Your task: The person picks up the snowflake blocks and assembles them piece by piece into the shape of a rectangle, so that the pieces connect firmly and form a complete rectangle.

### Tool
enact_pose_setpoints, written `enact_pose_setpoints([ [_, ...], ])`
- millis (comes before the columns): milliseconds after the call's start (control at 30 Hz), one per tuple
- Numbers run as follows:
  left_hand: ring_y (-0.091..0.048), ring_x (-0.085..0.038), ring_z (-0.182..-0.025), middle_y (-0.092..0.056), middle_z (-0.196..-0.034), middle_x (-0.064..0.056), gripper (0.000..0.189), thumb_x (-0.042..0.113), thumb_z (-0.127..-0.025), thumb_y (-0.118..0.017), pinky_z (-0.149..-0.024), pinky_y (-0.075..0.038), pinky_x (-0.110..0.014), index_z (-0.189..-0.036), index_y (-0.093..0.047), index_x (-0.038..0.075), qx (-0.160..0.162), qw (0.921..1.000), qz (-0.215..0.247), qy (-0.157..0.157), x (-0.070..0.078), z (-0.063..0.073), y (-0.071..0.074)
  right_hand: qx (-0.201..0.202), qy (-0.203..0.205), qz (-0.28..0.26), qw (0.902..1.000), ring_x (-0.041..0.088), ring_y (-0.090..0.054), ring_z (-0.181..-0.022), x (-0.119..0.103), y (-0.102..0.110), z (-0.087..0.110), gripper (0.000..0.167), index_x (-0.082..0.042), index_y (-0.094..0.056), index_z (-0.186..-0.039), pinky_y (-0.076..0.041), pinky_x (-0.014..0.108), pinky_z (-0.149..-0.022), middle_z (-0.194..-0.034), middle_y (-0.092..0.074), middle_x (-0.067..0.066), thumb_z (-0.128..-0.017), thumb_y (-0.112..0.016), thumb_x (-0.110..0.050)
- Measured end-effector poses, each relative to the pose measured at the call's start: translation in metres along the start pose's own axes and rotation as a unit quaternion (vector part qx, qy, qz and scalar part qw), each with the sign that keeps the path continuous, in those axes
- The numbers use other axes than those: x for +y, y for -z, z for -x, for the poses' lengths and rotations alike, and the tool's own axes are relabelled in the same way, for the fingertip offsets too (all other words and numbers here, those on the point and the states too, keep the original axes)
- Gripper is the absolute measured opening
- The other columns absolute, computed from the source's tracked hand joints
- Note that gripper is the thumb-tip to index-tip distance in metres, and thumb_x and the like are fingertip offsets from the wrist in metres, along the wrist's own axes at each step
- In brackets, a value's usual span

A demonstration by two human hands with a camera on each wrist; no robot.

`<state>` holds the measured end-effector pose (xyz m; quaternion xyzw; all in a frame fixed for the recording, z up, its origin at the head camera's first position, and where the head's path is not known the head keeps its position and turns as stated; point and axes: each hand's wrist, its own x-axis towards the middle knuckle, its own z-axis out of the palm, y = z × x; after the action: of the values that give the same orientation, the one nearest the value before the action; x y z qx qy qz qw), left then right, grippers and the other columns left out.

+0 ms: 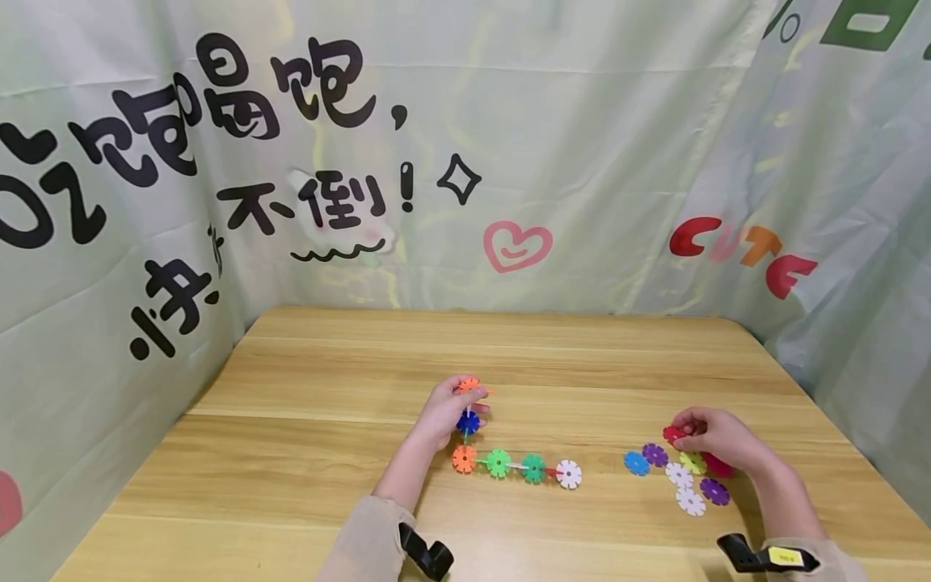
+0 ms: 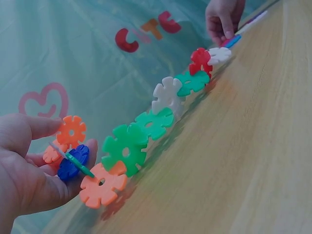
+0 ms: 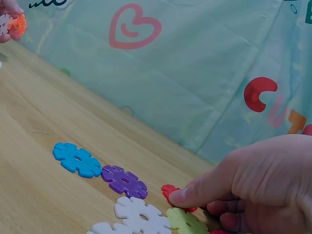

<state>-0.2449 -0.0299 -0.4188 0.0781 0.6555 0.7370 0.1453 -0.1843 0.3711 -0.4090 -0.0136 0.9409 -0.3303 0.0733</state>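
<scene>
My left hand point(image 1: 440, 412) grips the far end of a chain of interlocking plastic snowflake discs, its fingers around an orange disc point(image 2: 71, 131). Just below the fingers sits a blue disc point(image 1: 469, 423). At the chain's corner an orange disc point(image 1: 464, 460) joins a row running right, with green discs point(image 1: 498, 463) and a white disc point(image 1: 569, 474) at the end. My right hand point(image 1: 716, 436) pinches a red disc point(image 3: 169, 190) between thumb and fingers, over a group of loose discs. A yellow-green disc point(image 3: 187, 222) lies right under that hand.
Loose on the wooden table point(image 1: 349, 356) near my right hand are a light blue disc point(image 1: 636, 463), purple discs point(image 1: 655, 455) and white discs point(image 1: 690, 502). A printed curtain point(image 1: 582, 145) hangs behind the table and along both sides.
</scene>
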Motion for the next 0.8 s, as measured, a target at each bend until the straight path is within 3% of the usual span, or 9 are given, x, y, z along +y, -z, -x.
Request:
enact_pose_setpoints([
  [367,-0.060,-0.040,-0.096,-0.054,-0.113,-0.029,0.034,0.011,-0.095,-0.053,-0.072,-0.056,-0.039,-0.121,-0.044,-0.008,-0.003,1.0000,0.000,0.008,0.004,0.002,-0.001,-0.011,0.019,-0.037,0.9991,0.021,-0.046,-0.076,0.003,-0.002,0.000,0.026,0.003,-0.050,-0.095,-0.043,0.026,-0.062,-0.082,-0.051,0.008,-0.081,-0.069,-0.006],
  [600,-0.059,-0.041,-0.097,-0.053,-0.114,-0.031,0.031,0.009,-0.095,-0.051,-0.075,-0.055,-0.039,-0.118,-0.045,-0.010,-0.003,0.9999,-0.005,0.011,0.022,0.017,-0.006,0.002,0.017,-0.031,0.9994,0.021,-0.052,-0.074,-0.002,-0.003,-0.002,0.023,0.007,-0.054,-0.104,-0.048,0.028,-0.062,-0.083,-0.056,0.007,-0.088,-0.062,-0.008],
  [800,-0.059,-0.041,-0.097,-0.053,-0.114,-0.030,0.032,0.009,-0.095,-0.051,-0.074,-0.055,-0.039,-0.120,-0.044,-0.010,-0.001,0.9999,-0.004,0.010,0.023,0.018,-0.006,0.011,0.032,-0.037,0.9987,0.019,-0.052,-0.074,-0.015,-0.006,-0.007,0.023,0.005,-0.057,-0.107,-0.049,0.028,-0.061,-0.085,-0.058,0.008,-0.092,-0.056,-0.012],
])
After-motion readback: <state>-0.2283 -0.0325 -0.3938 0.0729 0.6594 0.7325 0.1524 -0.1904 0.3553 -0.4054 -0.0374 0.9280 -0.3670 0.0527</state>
